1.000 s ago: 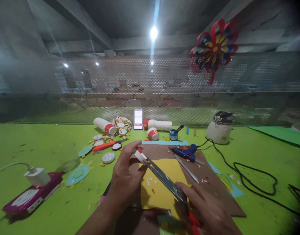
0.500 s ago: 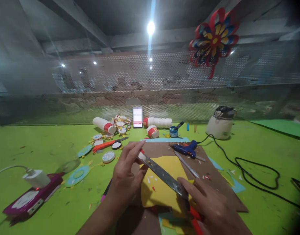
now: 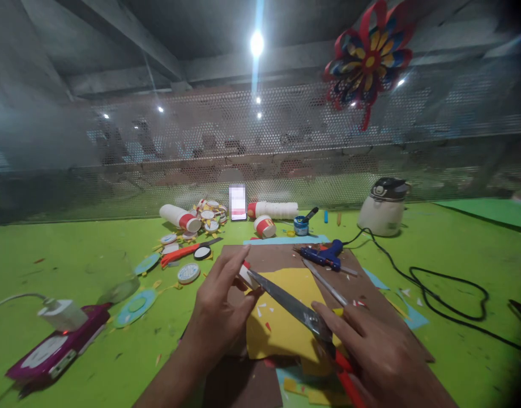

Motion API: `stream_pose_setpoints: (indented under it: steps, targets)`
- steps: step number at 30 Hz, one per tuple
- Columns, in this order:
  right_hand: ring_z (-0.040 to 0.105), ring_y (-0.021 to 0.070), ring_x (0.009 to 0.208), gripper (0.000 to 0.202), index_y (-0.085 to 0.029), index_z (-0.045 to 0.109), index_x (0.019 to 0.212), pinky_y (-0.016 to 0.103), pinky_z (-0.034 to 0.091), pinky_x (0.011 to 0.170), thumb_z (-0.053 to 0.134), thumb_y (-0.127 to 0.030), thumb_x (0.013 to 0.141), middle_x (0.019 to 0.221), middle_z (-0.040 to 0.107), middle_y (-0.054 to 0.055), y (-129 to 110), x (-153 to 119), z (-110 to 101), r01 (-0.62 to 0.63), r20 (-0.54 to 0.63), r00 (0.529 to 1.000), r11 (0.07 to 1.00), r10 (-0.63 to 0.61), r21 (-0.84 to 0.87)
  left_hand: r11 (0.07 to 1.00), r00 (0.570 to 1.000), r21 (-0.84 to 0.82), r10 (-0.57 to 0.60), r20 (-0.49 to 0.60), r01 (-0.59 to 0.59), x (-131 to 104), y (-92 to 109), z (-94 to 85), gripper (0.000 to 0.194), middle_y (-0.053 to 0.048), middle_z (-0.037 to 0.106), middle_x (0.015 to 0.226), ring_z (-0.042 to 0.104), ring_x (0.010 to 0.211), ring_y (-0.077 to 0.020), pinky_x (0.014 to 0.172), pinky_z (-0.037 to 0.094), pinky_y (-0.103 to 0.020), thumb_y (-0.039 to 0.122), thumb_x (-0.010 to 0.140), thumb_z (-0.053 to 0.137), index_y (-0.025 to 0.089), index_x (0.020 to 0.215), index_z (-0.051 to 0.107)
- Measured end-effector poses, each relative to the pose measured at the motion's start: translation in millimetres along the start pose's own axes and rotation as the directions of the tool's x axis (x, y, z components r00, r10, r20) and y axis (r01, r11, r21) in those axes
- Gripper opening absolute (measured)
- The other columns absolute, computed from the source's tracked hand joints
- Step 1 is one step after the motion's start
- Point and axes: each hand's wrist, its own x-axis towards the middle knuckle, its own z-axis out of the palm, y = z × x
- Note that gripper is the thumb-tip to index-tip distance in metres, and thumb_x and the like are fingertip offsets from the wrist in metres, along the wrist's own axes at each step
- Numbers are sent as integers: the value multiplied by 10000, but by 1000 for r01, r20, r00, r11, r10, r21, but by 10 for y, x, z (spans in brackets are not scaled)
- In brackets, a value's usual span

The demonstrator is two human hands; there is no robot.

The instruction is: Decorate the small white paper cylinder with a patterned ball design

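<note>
Between its thumb and fingers, my left hand (image 3: pixel 220 297) holds a small white and red paper cup piece (image 3: pixel 247 276), mostly hidden by the fingers. My right hand (image 3: pixel 371 345) is wrapped around the red handles of a pair of scissors (image 3: pixel 292 303). The blades point up and left, and their tips meet the cup piece. Below the hands lies a yellow sheet (image 3: pixel 281 331) with small white and red scraps on it. It rests on a brown board (image 3: pixel 269 258).
A blue glue gun (image 3: pixel 324 255) with a black cord lies on the board's far right. Behind are a stack of paper cups (image 3: pixel 277 211), a phone (image 3: pixel 238 203) and a paint jar (image 3: pixel 301 226). An orange cutter (image 3: pixel 182 253) and a purple power strip (image 3: pixel 59 348) are at left.
The scissor blades have shifted slightly against the cup piece, which shows a little more white. My right hand has moved slightly right, and the camera view has tilted a little.
</note>
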Motion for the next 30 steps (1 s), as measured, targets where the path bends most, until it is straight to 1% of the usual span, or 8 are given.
stream_pose_setpoints:
  steps: [3,5,9,12,17,23,26,30]
  targets:
    - [710,276,933,571,-127,535,1318,357,589,705,471,-89,752,1110,690,191,18,17,-8,-6,-9,1000,1000,6,-21,1000,1000,0,26,1,-26,5,-12,-3,595,-77,606,1259,683,937,-177,771,585,-279,119,833,634,259,1390,477]
    - [709,275,939,572,-127,528,1323,352,586,701,467,-91,756,1121,684,196,16,31,-13,-2,-7,1000,1000,2,-20,1000,1000,11,28,3,-28,6,-14,-10,583,-88,606,1285,686,942,-179,774,588,-281,134,836,637,248,1385,480]
    - [704,272,926,538,-129,532,1306,354,578,703,462,-102,774,1084,687,187,8,35,-23,5,-26,1000,1000,-5,-12,995,999,79,52,4,-53,2,-13,-28,577,-98,646,1272,692,956,-202,846,574,-329,165,830,652,229,1379,487]
    - [704,257,889,537,-132,530,1306,344,575,690,468,-111,772,1053,690,176,22,22,-25,13,-13,1000,1000,-12,13,990,997,119,70,21,-72,1,-10,-38,579,-103,664,1265,692,981,-219,893,559,-350,184,821,665,214,1375,497]
    - [702,276,911,515,-125,524,1320,363,578,700,482,-134,806,1079,681,201,43,14,-16,27,2,1000,1000,-27,-6,988,997,134,72,6,-72,0,-15,-23,564,-112,664,1272,687,1007,-223,813,574,-299,193,822,668,194,1363,508]
    - [703,247,813,535,-140,528,1328,337,572,657,474,-103,798,1007,689,169,27,27,-14,14,9,1000,1000,-14,28,989,996,125,82,-19,-79,0,-17,-6,547,-128,668,1249,685,996,-220,780,574,-290,188,831,657,172,1357,507]
    - [701,251,801,521,-140,539,1317,339,569,643,459,-98,804,977,690,164,15,28,-23,-8,-1,1000,1000,8,27,988,996,126,87,-17,-84,0,-7,-12,539,-135,671,1230,682,994,-219,759,573,-281,187,834,655,162,1352,511]
    - [707,260,878,488,-132,544,1311,335,574,676,467,-120,830,1067,684,194,6,20,-28,7,-10,1000,999,-7,34,988,996,129,85,-14,-83,1,13,-21,523,-141,671,1216,687,952,-210,745,570,-277,182,833,653,147,1337,519]
